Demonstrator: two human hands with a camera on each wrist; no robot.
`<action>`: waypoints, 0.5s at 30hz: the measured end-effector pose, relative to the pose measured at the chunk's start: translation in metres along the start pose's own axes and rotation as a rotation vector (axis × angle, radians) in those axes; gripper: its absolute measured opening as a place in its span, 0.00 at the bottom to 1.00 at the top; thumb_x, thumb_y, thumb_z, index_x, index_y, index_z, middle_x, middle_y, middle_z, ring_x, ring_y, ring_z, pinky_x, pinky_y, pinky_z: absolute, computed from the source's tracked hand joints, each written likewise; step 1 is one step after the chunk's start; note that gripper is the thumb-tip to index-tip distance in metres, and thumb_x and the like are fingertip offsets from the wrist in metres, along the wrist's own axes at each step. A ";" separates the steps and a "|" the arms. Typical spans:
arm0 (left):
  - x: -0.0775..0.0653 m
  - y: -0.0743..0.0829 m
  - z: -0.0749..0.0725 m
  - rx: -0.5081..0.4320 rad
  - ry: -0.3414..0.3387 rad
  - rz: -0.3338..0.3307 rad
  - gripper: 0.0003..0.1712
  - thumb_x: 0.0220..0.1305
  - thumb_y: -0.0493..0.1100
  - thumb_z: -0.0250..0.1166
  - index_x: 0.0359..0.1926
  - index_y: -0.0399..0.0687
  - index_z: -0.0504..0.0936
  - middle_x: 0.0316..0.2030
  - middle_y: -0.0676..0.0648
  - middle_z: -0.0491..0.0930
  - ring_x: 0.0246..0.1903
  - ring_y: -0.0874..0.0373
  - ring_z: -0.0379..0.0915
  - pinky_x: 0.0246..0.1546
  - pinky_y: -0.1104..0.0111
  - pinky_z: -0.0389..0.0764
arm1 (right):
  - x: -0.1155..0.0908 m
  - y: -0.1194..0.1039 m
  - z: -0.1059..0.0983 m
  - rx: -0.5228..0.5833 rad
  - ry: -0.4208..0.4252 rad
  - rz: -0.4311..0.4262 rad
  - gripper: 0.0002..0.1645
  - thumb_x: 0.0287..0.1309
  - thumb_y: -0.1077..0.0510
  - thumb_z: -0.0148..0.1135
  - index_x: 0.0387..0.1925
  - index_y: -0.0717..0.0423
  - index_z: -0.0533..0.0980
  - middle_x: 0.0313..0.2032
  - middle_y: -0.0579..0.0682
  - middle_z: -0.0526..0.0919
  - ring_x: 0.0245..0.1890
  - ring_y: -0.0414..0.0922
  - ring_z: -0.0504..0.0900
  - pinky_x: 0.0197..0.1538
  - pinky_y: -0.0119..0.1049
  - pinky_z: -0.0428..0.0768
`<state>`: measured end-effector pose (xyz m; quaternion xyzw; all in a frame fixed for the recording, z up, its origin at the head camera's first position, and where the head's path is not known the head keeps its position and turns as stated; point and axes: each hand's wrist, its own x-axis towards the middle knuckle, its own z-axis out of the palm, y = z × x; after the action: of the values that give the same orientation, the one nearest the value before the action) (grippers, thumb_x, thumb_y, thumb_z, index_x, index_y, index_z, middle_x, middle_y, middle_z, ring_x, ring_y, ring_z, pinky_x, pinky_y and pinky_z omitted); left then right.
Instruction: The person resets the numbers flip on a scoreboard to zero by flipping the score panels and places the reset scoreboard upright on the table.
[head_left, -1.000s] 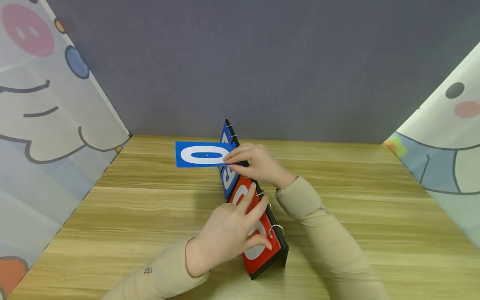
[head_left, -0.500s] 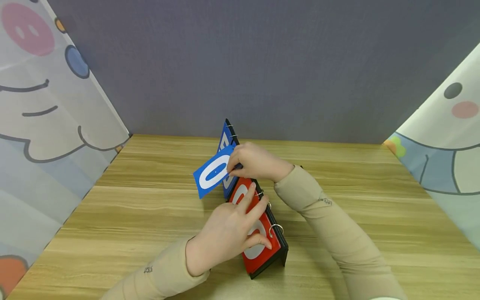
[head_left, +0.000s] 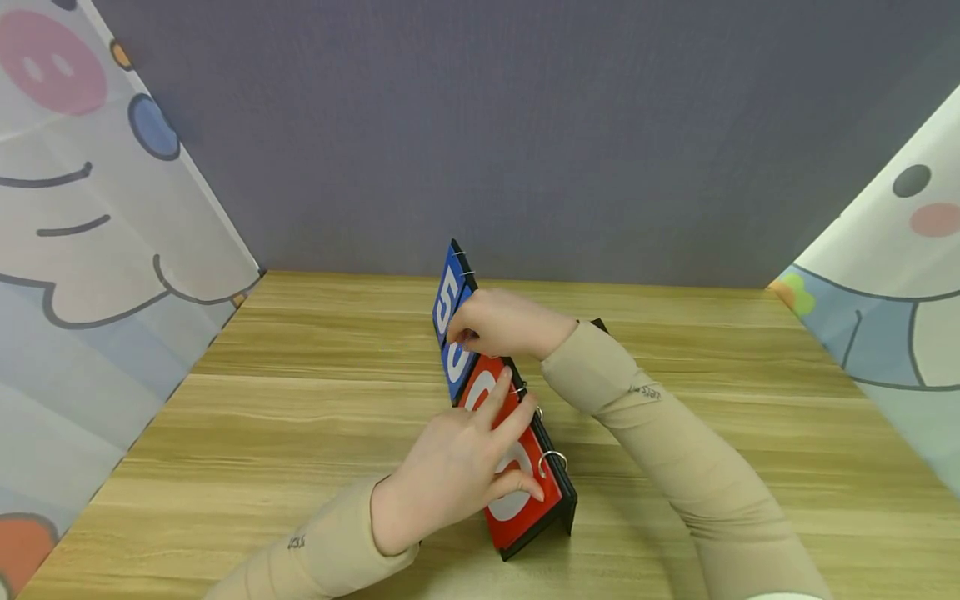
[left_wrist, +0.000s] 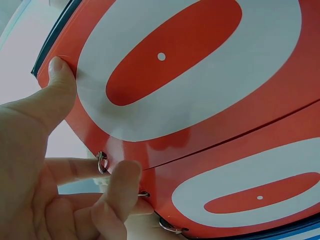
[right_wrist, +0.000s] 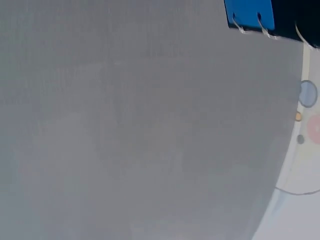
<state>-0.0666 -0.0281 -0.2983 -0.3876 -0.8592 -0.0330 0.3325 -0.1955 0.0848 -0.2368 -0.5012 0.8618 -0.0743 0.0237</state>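
Observation:
A tabletop flip scoreboard with ring-bound number cards stands tented on the table. Its red cards [head_left: 517, 483], showing 0s, are at the near end. My left hand [head_left: 450, 467] grips this red part: the thumb presses on the card face while other fingers reach over the ringed top edge, as the left wrist view shows. Farther along, a blue card [head_left: 446, 296] reads 5. Beside it, a second blue card [head_left: 459, 367] lies against the board, partly hidden by my right hand [head_left: 506, 323], whose curled fingers pinch at it. The fingertips are mostly hidden.
The wooden table [head_left: 315, 400] extends to both sides of the scoreboard. A grey wall panel [head_left: 480, 142] rises behind it, with cartoon-printed sheets [head_left: 112, 200] at the sides. A dark corner [head_left: 598, 324] shows behind the right wrist.
The blue 0 card in my right hand has swung down from sideways to lie against the board. The blue 5 is now uncovered. My left hand has stayed put.

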 end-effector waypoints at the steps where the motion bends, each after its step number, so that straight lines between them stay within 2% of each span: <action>1: 0.000 0.000 0.000 0.000 -0.001 0.000 0.46 0.41 0.76 0.60 0.52 0.47 0.75 0.50 0.36 0.78 0.12 0.60 0.71 0.15 0.72 0.71 | 0.000 0.003 0.001 0.033 0.015 -0.013 0.08 0.58 0.63 0.58 0.37 0.55 0.83 0.34 0.48 0.85 0.32 0.39 0.80 0.40 0.31 0.77; 5: 0.000 0.001 0.001 -0.010 -0.010 0.002 0.46 0.42 0.75 0.60 0.53 0.47 0.74 0.51 0.35 0.78 0.11 0.60 0.72 0.15 0.72 0.72 | -0.004 0.017 0.003 0.219 0.109 -0.041 0.10 0.60 0.58 0.58 0.40 0.54 0.83 0.37 0.48 0.86 0.31 0.37 0.80 0.39 0.30 0.78; 8: 0.001 0.002 0.001 -0.018 -0.016 -0.002 0.46 0.42 0.75 0.60 0.54 0.47 0.74 0.51 0.35 0.78 0.11 0.61 0.70 0.15 0.72 0.72 | -0.007 0.028 0.002 0.438 0.192 0.010 0.11 0.61 0.57 0.57 0.41 0.56 0.82 0.37 0.51 0.86 0.32 0.38 0.81 0.41 0.34 0.78; 12: 0.002 0.002 0.001 -0.019 -0.019 -0.005 0.46 0.42 0.75 0.60 0.54 0.47 0.74 0.52 0.35 0.78 0.09 0.62 0.67 0.14 0.74 0.69 | -0.006 0.047 0.005 0.771 0.334 0.203 0.14 0.62 0.55 0.56 0.43 0.60 0.80 0.40 0.56 0.85 0.39 0.42 0.82 0.51 0.38 0.77; 15: 0.002 0.001 0.001 -0.018 -0.018 -0.012 0.46 0.41 0.75 0.61 0.54 0.48 0.74 0.52 0.35 0.77 0.09 0.61 0.67 0.14 0.74 0.69 | 0.001 0.063 0.012 1.008 0.425 0.364 0.18 0.64 0.56 0.54 0.50 0.64 0.76 0.48 0.61 0.80 0.48 0.46 0.80 0.58 0.39 0.73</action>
<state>-0.0674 -0.0260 -0.2984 -0.3857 -0.8641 -0.0393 0.3211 -0.2486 0.1130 -0.2585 -0.2459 0.7781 -0.5696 0.0983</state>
